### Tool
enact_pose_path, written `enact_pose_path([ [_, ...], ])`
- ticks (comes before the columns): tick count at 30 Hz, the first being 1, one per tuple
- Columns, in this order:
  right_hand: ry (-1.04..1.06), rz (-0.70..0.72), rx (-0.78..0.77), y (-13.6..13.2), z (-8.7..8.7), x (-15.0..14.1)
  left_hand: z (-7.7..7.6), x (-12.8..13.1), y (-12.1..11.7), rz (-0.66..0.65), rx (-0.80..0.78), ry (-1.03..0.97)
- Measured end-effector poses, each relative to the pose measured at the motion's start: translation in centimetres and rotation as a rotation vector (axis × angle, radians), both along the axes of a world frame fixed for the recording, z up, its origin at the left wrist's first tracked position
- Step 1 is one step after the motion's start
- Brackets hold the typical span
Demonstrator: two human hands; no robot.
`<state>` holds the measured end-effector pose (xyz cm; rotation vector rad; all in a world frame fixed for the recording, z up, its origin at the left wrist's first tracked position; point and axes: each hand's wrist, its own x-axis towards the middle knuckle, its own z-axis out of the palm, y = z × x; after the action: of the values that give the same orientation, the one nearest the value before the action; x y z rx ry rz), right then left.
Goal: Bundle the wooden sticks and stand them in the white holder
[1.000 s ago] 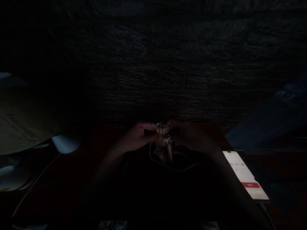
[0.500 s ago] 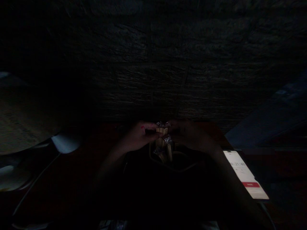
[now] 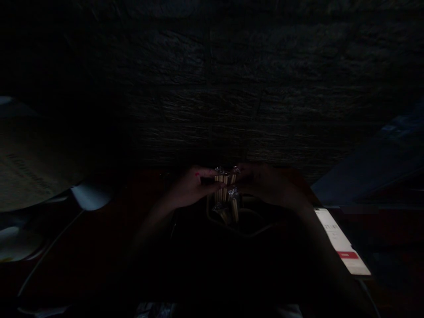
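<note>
The scene is very dark. My left hand comes in from the left, thumb and fingers closed around a bundle of thin tan sticks with crinkled silvery foil at its top. Facing it, my right hand pinches a smaller group of similar sticks, also topped with foil. A narrow gap shows between the two groups. Just below, more foil-topped sticks lean inside a dark open container with a faint curved rim. What the sticks are cannot be made out.
A lit phone lies on the right beside my forearm. Rough stone-like wall rises behind the dark reddish table. At left are a brown printed bag or box, a pale rounded object and a thin cable.
The sticks between my hands have parted into two groups. My right hand has shifted slightly right with the smaller group, while my left hand stays nearly in place.
</note>
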<state>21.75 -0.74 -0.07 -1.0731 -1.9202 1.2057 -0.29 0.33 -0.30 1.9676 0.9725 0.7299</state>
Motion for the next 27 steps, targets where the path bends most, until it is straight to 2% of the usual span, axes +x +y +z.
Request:
enact_pose_path([
  [3, 0.024, 0.005, -0.018, -0.5, 1.3, 1.0, 0.1, -0.1, 0.0, 0.004, -0.006, 0.01],
  [8, 0.027, -0.098, 0.016, -1.6, 3.4, 1.9, 0.2, 0.2, -0.1, 0.04, -0.034, -0.012],
  [12, 0.011, -0.134, 0.072, -2.3, 4.1, 1.7, 0.3, 0.1, -0.1, 0.048, -0.018, -0.001],
  [16, 0.086, -0.238, 0.206, -3.0, 4.4, 1.8, 0.6, -0.2, -0.2, 0.109, 0.024, 0.023],
  [18, 0.107, -0.252, 0.232, -3.1, 4.4, 1.8, 0.8, -0.1, -0.3, 0.128, 0.028, 0.013],
  [21, 0.095, -0.155, 0.174, -2.8, 3.9, 1.4, 1.0, 0.0, -0.5, 0.145, 0.032, -0.009],
  [24, 0.066, -0.078, 0.047, -1.9, 2.6, 0.6, 0.9, 0.0, -0.7, 0.154, 0.046, -0.023],
  [27, 0.028, -0.043, 0.02, -1.0, 1.1, -0.3, 0.7, 0.1, -0.6, 0.14, 0.049, -0.023],
])
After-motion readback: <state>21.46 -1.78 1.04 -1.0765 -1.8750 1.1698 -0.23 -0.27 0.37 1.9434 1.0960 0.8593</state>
